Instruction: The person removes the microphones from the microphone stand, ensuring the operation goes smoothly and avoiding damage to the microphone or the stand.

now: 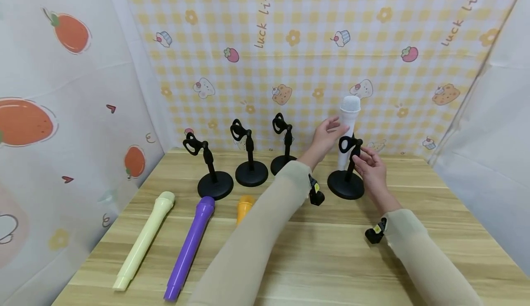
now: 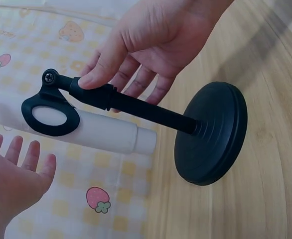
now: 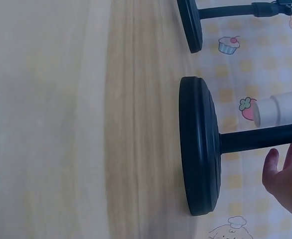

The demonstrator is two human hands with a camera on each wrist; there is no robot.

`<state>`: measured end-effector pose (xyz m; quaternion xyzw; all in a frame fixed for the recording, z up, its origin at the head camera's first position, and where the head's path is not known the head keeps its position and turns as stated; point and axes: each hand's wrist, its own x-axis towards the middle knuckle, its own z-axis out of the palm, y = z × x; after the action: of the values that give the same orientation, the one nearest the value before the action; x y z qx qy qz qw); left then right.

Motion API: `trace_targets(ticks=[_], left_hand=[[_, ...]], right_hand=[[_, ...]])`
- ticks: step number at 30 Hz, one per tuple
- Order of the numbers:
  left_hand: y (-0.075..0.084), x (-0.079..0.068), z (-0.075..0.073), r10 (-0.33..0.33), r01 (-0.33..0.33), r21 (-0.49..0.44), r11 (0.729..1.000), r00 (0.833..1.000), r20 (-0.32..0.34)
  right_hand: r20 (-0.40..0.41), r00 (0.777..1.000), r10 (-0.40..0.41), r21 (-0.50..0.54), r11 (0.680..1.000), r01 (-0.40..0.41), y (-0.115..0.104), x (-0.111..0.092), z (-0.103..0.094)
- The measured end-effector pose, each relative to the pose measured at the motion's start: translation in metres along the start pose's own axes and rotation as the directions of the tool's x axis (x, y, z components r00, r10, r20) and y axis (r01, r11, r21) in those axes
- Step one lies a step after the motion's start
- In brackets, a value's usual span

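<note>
My left hand (image 1: 325, 139) holds a white toy microphone (image 1: 350, 108) nearly upright, its round grille at the top. My right hand (image 1: 374, 173) grips the pole of a black microphone stand (image 1: 346, 187), thumb on the collar in the left wrist view. The microphone passes behind the stand's oval clip (image 2: 51, 127), and white shows through the clip's opening. Below, the microphone's lower end (image 2: 146, 141) is apart from the round base. The right wrist view shows that end (image 3: 278, 110) beside the pole, above the table; most of the left hand is out of that view.
Three more black stands, a left one (image 1: 215, 185), a middle one (image 1: 251, 174) and one partly behind my left arm (image 1: 281, 162), stand along the back. In front lie a pale yellow microphone (image 1: 145, 241), a purple one (image 1: 189, 251) and a partly hidden orange one (image 1: 245, 204).
</note>
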<state>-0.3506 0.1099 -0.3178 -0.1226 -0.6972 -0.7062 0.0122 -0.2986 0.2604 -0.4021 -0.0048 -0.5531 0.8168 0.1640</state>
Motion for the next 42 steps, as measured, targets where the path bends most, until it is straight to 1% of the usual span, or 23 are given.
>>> trace_targets(ticks=[4, 7, 10, 16, 22, 30, 38, 42], left_hand=[[0.001, 0.004, 0.007, -0.012, 0.012, -0.008, 1.0, 1.0, -0.003], [0.005, 0.004, 0.011, -0.02, 0.021, 0.009, 1.0, 0.999, -0.026], [0.008, 0.002, 0.015, -0.017, 0.018, 0.031, 0.999, 0.999, -0.049], [0.01, 0.002, 0.02, -0.002, 0.006, 0.057, 0.998, 0.998, -0.07], [0.009, 0.004, 0.021, -0.017, 0.024, 0.071, 0.997, 0.995, -0.1], [0.009, 0.002, 0.02, -0.041, 0.049, 0.072, 0.996, 0.992, -0.116], [0.011, 0.0, 0.016, -0.055, 0.058, 0.026, 0.998, 0.993, -0.103], [0.014, -0.001, 0.013, -0.055, 0.055, 0.003, 0.998, 0.994, -0.099]], right_hand=[[-0.013, 1.0, 0.007, 0.009, 1.0, -0.007, 0.0, 0.002, 0.003], [-0.018, 1.0, 0.006, 0.012, 1.0, -0.006, -0.001, 0.002, 0.006], [-0.023, 1.0, 0.002, 0.005, 1.0, -0.001, -0.002, 0.001, 0.008], [-0.043, 0.999, 0.009, -0.004, 1.0, -0.009, -0.003, 0.0, 0.009], [-0.059, 0.998, 0.019, -0.023, 1.0, -0.02, 0.0, 0.002, 0.01], [-0.066, 0.998, 0.023, -0.026, 0.999, -0.024, 0.003, 0.003, 0.007], [-0.032, 0.999, 0.031, -0.004, 0.999, -0.031, 0.0, 0.001, 0.006], [-0.005, 1.0, 0.025, -0.016, 1.0, -0.025, -0.005, 0.0, 0.008]])
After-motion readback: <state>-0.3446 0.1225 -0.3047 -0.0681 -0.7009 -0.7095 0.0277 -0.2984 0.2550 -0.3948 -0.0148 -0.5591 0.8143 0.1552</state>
